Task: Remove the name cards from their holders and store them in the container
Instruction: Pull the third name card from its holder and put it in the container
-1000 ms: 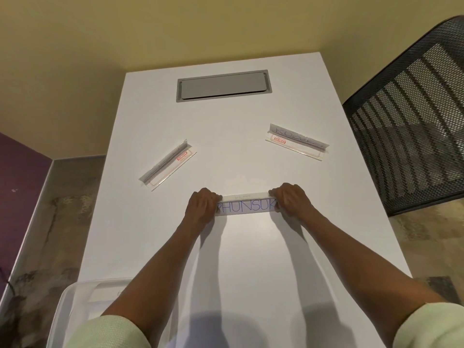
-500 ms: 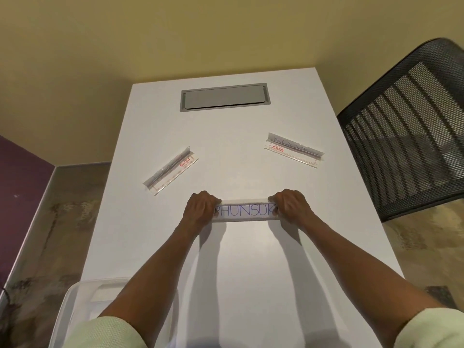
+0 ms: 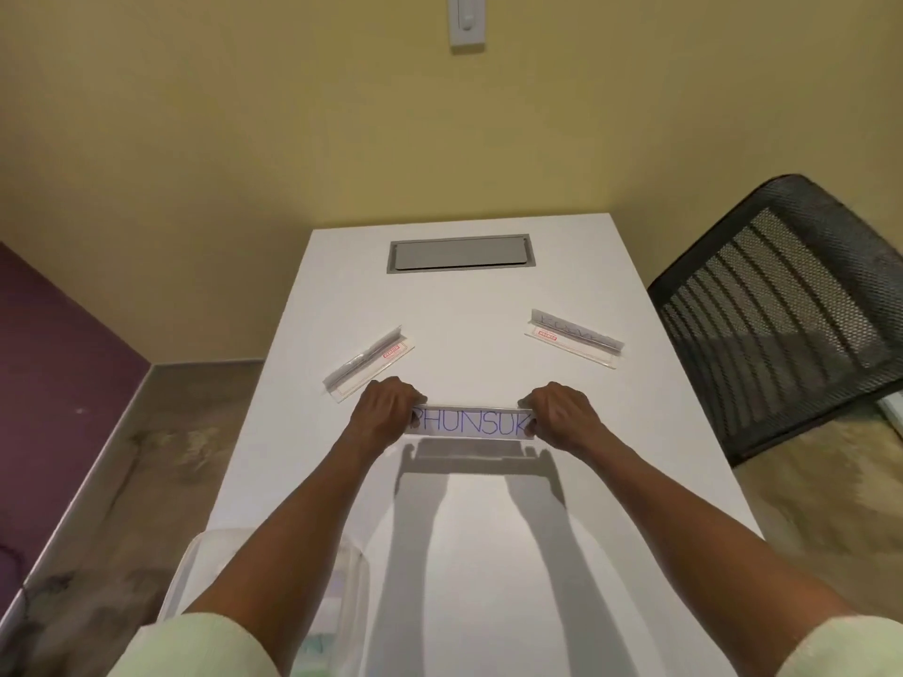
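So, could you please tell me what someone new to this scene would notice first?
Most likely the name card holder with blue handwritten letters, lifted above the white table at the centre, gripped at its ends by the left hand and right hand. Two more holders lie beyond it, one to the left, one to the right. A black mesh chair stands at the right.
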Demonstrator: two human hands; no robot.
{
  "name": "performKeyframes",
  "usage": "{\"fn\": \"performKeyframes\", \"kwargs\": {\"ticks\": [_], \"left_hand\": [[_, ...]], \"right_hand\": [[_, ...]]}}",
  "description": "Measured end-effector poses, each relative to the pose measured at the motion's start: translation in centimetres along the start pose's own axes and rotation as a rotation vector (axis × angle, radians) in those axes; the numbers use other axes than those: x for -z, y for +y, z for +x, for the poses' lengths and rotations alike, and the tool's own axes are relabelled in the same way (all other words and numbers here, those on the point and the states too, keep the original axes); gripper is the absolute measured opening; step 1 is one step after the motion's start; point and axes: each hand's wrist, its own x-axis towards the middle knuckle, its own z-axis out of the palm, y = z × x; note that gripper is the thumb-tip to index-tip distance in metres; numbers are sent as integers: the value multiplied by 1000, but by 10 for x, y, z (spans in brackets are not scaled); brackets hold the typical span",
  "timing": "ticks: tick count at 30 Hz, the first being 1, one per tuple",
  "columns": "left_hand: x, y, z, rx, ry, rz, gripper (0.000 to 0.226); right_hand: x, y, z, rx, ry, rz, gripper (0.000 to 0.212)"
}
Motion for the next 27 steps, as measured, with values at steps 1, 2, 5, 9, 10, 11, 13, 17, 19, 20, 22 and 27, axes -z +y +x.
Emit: {"fn": "performKeyframes", "kwargs": {"ticks": [1, 2, 5, 9, 10, 11, 13, 17, 19, 20, 22, 27], "left_hand": [[7, -1, -6, -1, 23, 5, 24], [11, -4, -12, -19, 57, 0, 21], [23, -9, -31, -21, 79, -42, 29], [43, -11, -50, 79, 44, -60, 29], [45, -13, -54, 100, 31, -64, 31], [49, -14, -60, 124, 21, -67, 33], [55, -17, -72, 150, 13, -67, 35], [66, -27, -103, 203, -6, -59, 40], [69, -34, -118, 234, -23, -81, 42], [71, -37, -126, 244, -27, -87, 40], [74, -46, -142, 263, -36, -88, 33], [70, -74, -182, 327, -85, -167, 32]], "right_hand": [[4, -5, -3, 6, 9, -6, 40], [7, -10, -6, 17, 19, -16, 39], [19, -28, -17, 47, 40, -51, 33], [29, -53, -30, 83, 61, -83, 20], [31, -59, -33, 90, 64, -86, 20], [32, -64, -35, 97, 67, -91, 22], [34, -76, -40, 103, 68, -96, 26], [37, -103, -49, 118, 43, -82, 25], [37, -118, -53, 134, 31, -70, 26], [37, -126, -55, 140, 24, -62, 27], [35, -142, -59, 155, 12, -47, 27], [21, -183, -66, 197, -28, -58, 18]]}}
